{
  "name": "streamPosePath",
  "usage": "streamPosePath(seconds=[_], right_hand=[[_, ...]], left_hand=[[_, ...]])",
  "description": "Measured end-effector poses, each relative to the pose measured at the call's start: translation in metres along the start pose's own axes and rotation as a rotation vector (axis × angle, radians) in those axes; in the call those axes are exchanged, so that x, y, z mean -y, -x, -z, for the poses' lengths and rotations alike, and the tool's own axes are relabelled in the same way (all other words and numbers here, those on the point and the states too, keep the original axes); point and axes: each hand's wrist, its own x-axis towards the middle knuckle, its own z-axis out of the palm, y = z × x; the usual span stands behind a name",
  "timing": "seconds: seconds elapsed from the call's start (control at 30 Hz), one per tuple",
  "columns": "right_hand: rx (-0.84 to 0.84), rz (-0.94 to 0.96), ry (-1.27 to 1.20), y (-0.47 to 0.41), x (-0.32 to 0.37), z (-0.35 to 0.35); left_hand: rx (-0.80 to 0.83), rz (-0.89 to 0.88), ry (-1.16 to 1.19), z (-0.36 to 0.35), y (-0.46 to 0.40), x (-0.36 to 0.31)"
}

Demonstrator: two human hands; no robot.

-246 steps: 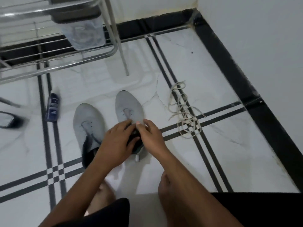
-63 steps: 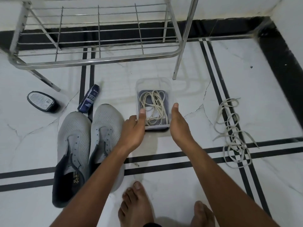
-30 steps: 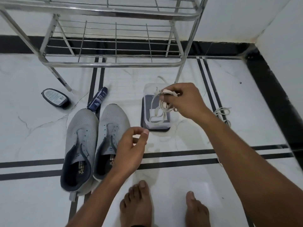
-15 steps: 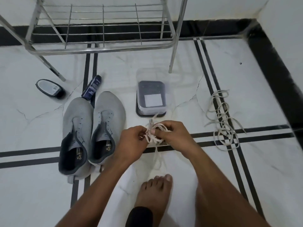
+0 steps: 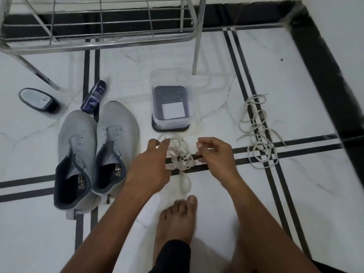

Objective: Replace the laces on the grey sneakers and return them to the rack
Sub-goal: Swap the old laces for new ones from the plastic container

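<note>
1. Our left hand (image 5: 149, 164) reaches in at centre frame over the bundle of new laces (image 5: 180, 154). Its fingers (image 5: 155, 143) are loosely spread and only slightly bent, their tips touching the bundle's upper left edge; whether they pinch a strand we cannot tell.
2. Our right hand (image 5: 216, 154) sits just right of the bundle, its fingers (image 5: 204, 143) curled in, pinching thin strands of the lace at their tips.
3. The laces lie in a tangle on the white marble floor (image 5: 295, 194), across a black double stripe, with one loop trailing down toward our bare foot (image 5: 177, 221).
4. The grey sneakers (image 5: 94, 152) stand side by side at left centre, touching, toes up-frame, eyelets unlaced.
5. A clear plastic box (image 5: 170, 107) stands just above the bundle, open-topped, on a dark lid.
6. The old laces (image 5: 258, 133) sprawl at right centre, well apart from our hands.
7. The steel shoe rack (image 5: 110, 38) spans the upper left; below it lie a blue roll-on bottle (image 5: 94, 98) touching the sneaker toes and a dark polish tin (image 5: 38, 99).
</note>
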Motion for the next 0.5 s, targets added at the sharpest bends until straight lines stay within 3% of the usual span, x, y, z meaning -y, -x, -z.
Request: streamPosePath(seconds=[0.07, 0.17, 0.23, 0.3, 0.37, 0.5], right_hand=[[-0.079, 0.037, -0.025, -0.002, 0.004, 0.012], [-0.236, 0.143, 0.154, -0.009, 0.003, 0.033], [-0.411, 0.184, 0.382, -0.02, -0.005, 0.057], [-0.516, 0.02, 0.655, -0.028, -0.017, 0.089], [-0.487, -0.188, 0.769, -0.03, -0.027, 0.104], [-0.329, 0.074, 0.668, -0.031, -0.031, 0.103]], left_hand=[[-0.036, -0.043, 0.003, 0.012, 0.011, -0.016], [-0.138, -0.142, 0.083, 0.021, 0.017, -0.043], [-0.08, -0.172, 0.251, 0.015, 0.004, -0.061], [0.025, -0.183, 0.297, -0.003, -0.018, -0.078], [0.086, -0.206, 0.259, -0.024, -0.036, -0.086], [0.136, -0.255, 0.248, -0.058, -0.058, -0.091]])
